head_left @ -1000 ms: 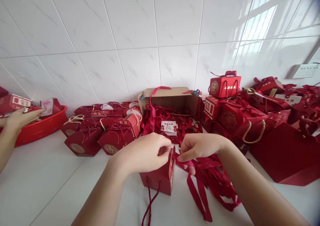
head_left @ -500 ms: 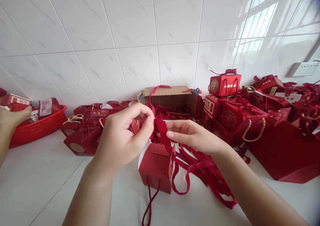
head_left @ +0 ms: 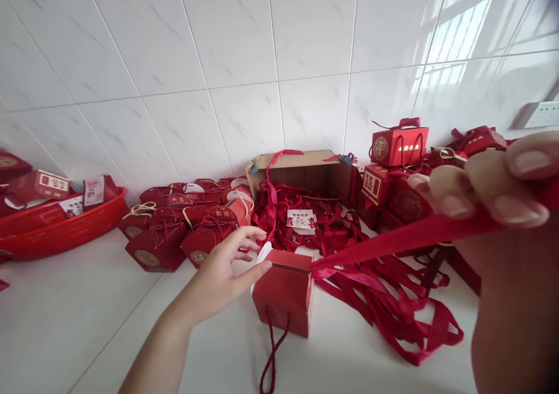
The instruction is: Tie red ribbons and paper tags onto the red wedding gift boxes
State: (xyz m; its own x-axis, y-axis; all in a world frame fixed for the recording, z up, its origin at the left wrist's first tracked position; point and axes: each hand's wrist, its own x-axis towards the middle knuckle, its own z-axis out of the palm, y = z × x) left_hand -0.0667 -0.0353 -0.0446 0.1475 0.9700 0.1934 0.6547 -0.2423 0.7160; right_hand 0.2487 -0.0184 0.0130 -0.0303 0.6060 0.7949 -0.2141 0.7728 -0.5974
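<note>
A small red gift box (head_left: 283,295) stands on the white surface, its dark red cord handle hanging at the front. My left hand (head_left: 229,272) is beside its upper left edge, fingers apart, the thumb at the box's top corner. Raised close to the camera at the right, my right hand (head_left: 493,178) is closed around a red ribbon (head_left: 393,240). The ribbon runs taut from that hand to the box's right side. More loose red ribbon (head_left: 393,318) lies in loops right of the box.
Behind stands an open cardboard box (head_left: 301,176) spilling ribbons and a white card (head_left: 301,219). Red gift boxes (head_left: 157,245) crowd the left; others, stacked (head_left: 399,146), stand at the right by the tiled wall. A red basin (head_left: 87,228) holds more boxes at far left.
My right hand has pulled the ribbon far to the right and toward the camera. My left hand has let go of the ribbon and lowered beside the box. The co-worker's hand has left view.
</note>
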